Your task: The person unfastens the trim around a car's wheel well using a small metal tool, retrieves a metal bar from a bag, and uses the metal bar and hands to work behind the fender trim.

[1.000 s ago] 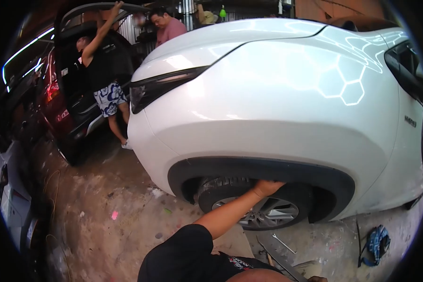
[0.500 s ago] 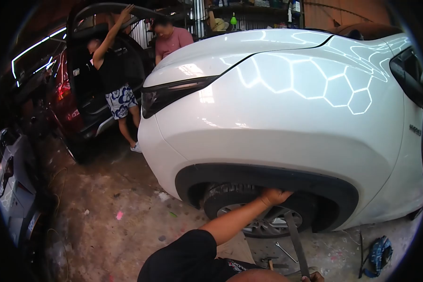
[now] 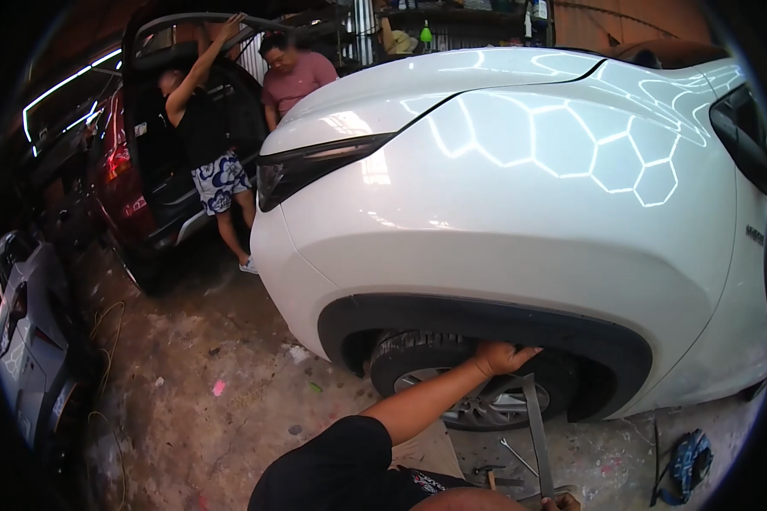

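My left hand [image 3: 504,358] reaches into the wheel well at the top of the tyre [image 3: 409,347], just under the black wheel-arch trim [image 3: 503,313] of a white car. Its thumb side points right; most of the fingers are hidden. Low in the view, my right hand [image 3: 562,503] is closed around the bottom end of a long flat metal bar [image 3: 537,434]. The bar stands nearly upright in front of the alloy wheel [image 3: 486,413], its top end close below my left hand.
A wrench [image 3: 518,456] and a hammer [image 3: 488,473] lie on the floor by the wheel. Farther right is a blue patterned cloth item [image 3: 689,464]. Two people stand beside a dark red car [image 3: 115,183] with its rear door raised. A grey car part [image 3: 30,341] is at the left.
My left hand's thumb side now stretches farther right. The bar and my right hand have shifted slightly left and up. The person in pink has leaned left.
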{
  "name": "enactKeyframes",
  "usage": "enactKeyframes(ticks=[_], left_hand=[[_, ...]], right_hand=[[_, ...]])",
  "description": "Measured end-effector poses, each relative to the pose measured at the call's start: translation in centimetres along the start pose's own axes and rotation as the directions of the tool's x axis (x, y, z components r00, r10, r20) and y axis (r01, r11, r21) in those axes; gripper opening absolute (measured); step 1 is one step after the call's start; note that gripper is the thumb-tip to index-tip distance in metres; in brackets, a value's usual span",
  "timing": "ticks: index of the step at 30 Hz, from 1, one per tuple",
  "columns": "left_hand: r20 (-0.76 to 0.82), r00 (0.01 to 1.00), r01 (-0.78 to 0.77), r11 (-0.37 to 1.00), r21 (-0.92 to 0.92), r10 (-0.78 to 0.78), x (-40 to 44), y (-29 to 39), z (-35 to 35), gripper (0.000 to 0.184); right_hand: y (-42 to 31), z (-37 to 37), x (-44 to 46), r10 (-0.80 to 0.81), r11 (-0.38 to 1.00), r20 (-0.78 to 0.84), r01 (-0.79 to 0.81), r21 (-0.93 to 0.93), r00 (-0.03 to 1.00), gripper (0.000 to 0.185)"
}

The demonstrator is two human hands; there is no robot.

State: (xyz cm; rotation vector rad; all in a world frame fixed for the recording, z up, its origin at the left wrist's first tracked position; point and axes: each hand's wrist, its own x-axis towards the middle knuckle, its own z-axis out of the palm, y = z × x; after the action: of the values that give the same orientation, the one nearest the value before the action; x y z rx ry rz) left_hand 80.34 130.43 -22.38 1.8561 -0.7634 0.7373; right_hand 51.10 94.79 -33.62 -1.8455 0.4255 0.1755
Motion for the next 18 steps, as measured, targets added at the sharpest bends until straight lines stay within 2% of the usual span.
enactKeyframes(ticks=[2, 5, 15, 17, 18], left_hand=[[-0.051, 0.999, -0.004, 1.0, 0.005, 0.005, 0.0, -0.2, 0.3, 0.032], [-0.008, 1.0, 0.002, 1.0, 0.008, -0.002, -0.1, -0.5, 0.4, 0.026], [-0.022, 0.999, -0.028, 0.999, 0.032, 0.029, -0.1, -0.1, 0.3, 0.024], [-0.006, 1.0, -0.025, 0.998, 0.062, 0.025, 0.0, 0.0, 0.3, 0.025], [-0.005, 1.0, -0.024, 0.998, 0.063, 0.025, 0.0, 0.1, 0.3, 0.025]], right_hand=[[0.4, -0.3, 0.0, -0.011, 0.999, 0.015, 0.012, -0.05, 1.0, 0.018], [0.3, -0.3, -0.2, 0.019, 1.0, 0.014, -0.018, -0.025, 1.0, 0.015], [0.2, 0.0, -0.1, 0.045, 0.999, 0.049, -0.045, 0.0, 0.998, 0.013], [0.5, -0.1, 0.3, 0.027, 0.991, 0.035, -0.022, -0.134, 0.999, 0.013], [0.5, -0.1, 0.3, 0.027, 0.991, 0.036, -0.023, -0.133, 0.999, 0.013]])
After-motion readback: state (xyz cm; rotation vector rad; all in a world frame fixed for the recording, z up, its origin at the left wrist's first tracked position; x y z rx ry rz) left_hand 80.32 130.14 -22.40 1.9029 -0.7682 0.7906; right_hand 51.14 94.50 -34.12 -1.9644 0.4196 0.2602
